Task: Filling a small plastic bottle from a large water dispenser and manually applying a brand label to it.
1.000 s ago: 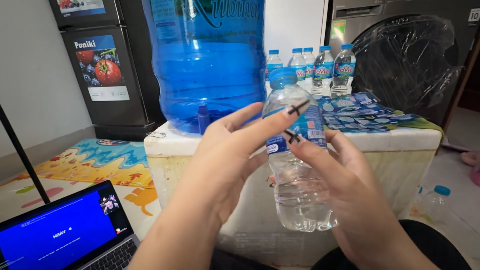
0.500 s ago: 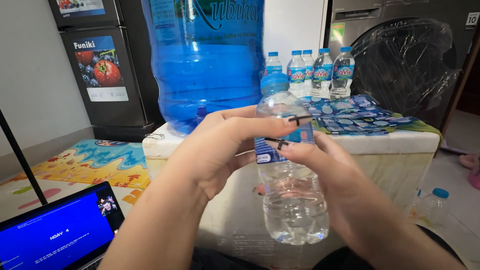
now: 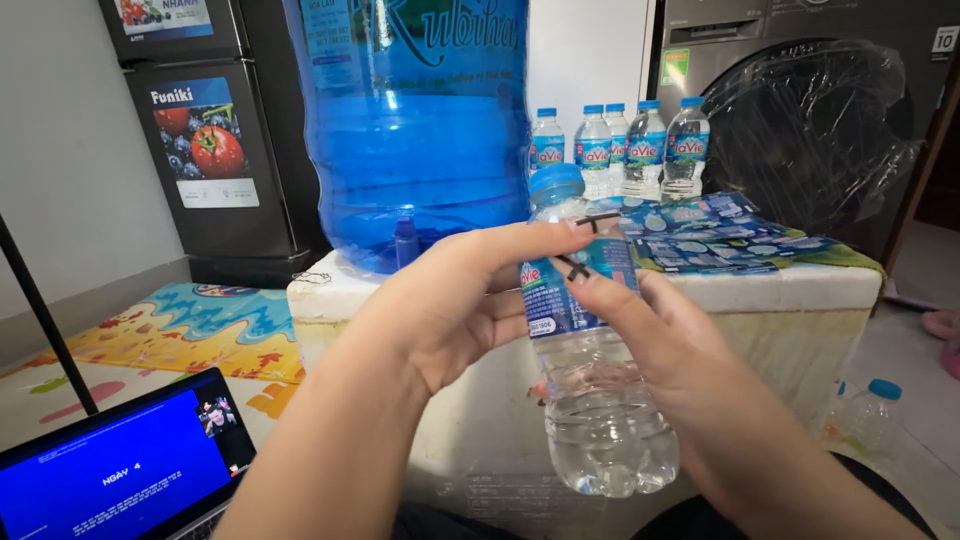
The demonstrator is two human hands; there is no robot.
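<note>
Right now a clear plastic water bottle [image 3: 600,400] with a blue cap is held upright in front of the white foam box [image 3: 780,310], both hands on its blue-and-white label band. The left hand [image 3: 450,310] wraps the bottle from the left, its forefinger stretched across the top of the label; the right hand [image 3: 680,370] grips from the right, its fingertip pressed on the label's front. Behind, on the box, stands a big blue water jug [image 3: 420,130], and beside it a row of small bottles [image 3: 620,150] with blue caps and matching labels. A sheet of blue loose labels [image 3: 710,235] lies flat on the box top. At far left a dark cabinet bears a fruit poster [image 3: 205,140]; a laptop [image 3: 120,470] glows blue below. Compared with half a second ago, the bottle sits slightly lower and the grip is unchanged.
</note>
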